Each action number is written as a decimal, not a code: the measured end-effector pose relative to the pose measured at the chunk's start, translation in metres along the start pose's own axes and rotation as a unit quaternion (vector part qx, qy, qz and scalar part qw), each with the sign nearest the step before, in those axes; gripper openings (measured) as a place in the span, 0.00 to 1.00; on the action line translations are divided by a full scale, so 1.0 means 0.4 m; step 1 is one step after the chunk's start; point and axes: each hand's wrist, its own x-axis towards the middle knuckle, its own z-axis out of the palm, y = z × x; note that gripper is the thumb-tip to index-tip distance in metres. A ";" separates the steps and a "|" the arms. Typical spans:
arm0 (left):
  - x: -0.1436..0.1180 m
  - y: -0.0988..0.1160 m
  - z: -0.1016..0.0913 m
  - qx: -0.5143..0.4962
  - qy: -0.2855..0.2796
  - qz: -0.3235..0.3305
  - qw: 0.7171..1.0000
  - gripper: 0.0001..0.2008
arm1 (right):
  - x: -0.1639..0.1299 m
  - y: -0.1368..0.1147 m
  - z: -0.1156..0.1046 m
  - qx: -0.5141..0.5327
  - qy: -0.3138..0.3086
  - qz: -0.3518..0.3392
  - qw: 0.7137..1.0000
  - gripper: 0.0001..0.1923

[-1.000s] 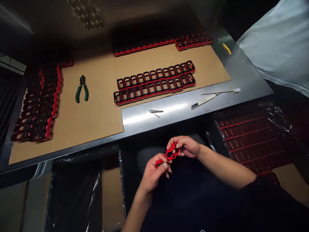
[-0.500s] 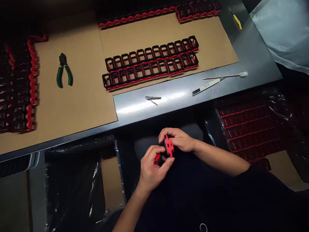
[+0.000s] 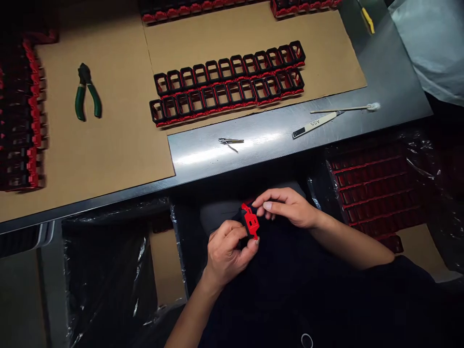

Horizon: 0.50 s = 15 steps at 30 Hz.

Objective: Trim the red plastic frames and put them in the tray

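A small red and black plastic part (image 3: 251,222) is held in front of my lap, its red face with small square holes turned upward. My left hand (image 3: 226,249) is closed around its lower end, thumb at the bottom tip. Close to the upper end is my right hand (image 3: 290,208), with thumb and index finger apart. Its index fingertip is at the part's edge; whether it touches I cannot tell. Two rows of similar black and red frames (image 3: 224,96) stand on the cardboard (image 3: 119,154) beyond my hands.
Green-handled pliers (image 3: 87,94) lie on the cardboard. Along the metal table edge are small metal nippers (image 3: 232,142), a white-handled knife marked A55 (image 3: 315,124) and a cotton-tipped stick (image 3: 344,109). More frames (image 3: 34,121) stand at left. A plastic-lined box (image 3: 373,188) of parts is below right.
My right hand has let go of the part's upper end and drawn back to the right, its fingers spreading. The left hand keeps its hold. The view has shifted slightly.
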 end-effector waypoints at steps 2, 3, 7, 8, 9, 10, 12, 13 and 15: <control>-0.003 -0.004 0.001 -0.007 -0.009 0.000 1.000 0.03 | -0.022 -0.007 -0.001 0.001 -0.034 0.030 0.999 0.14; -0.003 -0.005 0.003 -0.010 -0.017 -0.001 1.000 0.02 | -0.031 -0.007 0.002 0.005 -0.045 0.040 0.998 0.14; -0.004 -0.008 0.006 -0.009 -0.051 -0.011 0.999 0.02 | -0.045 0.001 0.024 0.019 -0.044 0.045 0.998 0.15; -0.003 -0.008 0.006 -0.008 -0.057 -0.014 0.998 0.03 | -0.045 0.003 0.028 0.020 -0.038 0.045 0.998 0.15; -0.002 -0.007 0.005 -0.008 -0.061 -0.016 0.998 0.03 | -0.044 0.006 0.031 0.018 -0.034 0.049 0.998 0.16; -0.002 -0.006 0.005 -0.009 -0.065 -0.017 0.998 0.04 | -0.044 0.007 0.032 0.016 -0.032 0.055 0.998 0.16; -0.001 -0.004 0.004 -0.010 -0.070 -0.020 0.997 0.04 | -0.042 0.011 0.033 0.007 -0.031 0.068 0.997 0.16; -0.001 -0.003 0.004 -0.012 -0.073 -0.021 0.997 0.04 | -0.042 0.012 0.033 0.004 -0.030 0.072 0.997 0.16; -0.001 -0.001 0.004 -0.015 -0.078 -0.027 0.996 0.04 | -0.040 0.017 0.033 -0.001 -0.023 0.074 0.997 0.17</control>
